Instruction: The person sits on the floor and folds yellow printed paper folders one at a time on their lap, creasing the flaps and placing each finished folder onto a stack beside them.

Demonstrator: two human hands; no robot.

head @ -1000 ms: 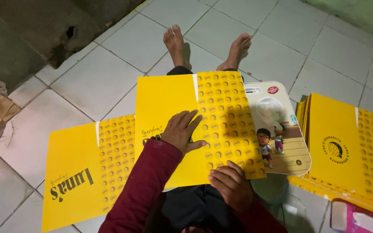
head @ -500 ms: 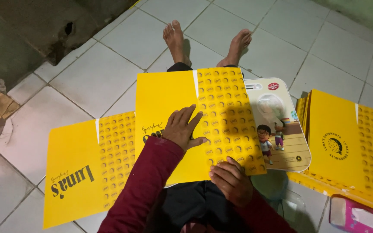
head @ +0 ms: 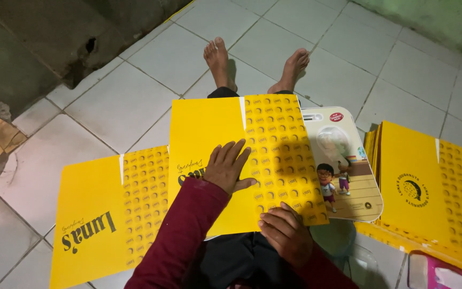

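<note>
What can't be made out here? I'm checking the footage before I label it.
- Head view: the left hand covers part of the print on the yellow sheet on the lap.
- The cartoon board lies partly under that sheet.
- The pink item is cut off by the bottom-right corner.
- The stack of yellow sheets runs past the right edge.

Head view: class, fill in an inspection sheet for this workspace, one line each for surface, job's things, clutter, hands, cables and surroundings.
Surface: white tiled floor, person seated with bare feet out.
Job's things: yellow printed card sheet across the lap, over a cartoon lap tray.
Clutter: second yellow sheet on the floor; stack of yellow sheets; pink item.
Hands: left hand flat on the sheet; right hand at its near edge.
Cables: nothing seen.
Surroundings: cracked dark wall base.
</note>
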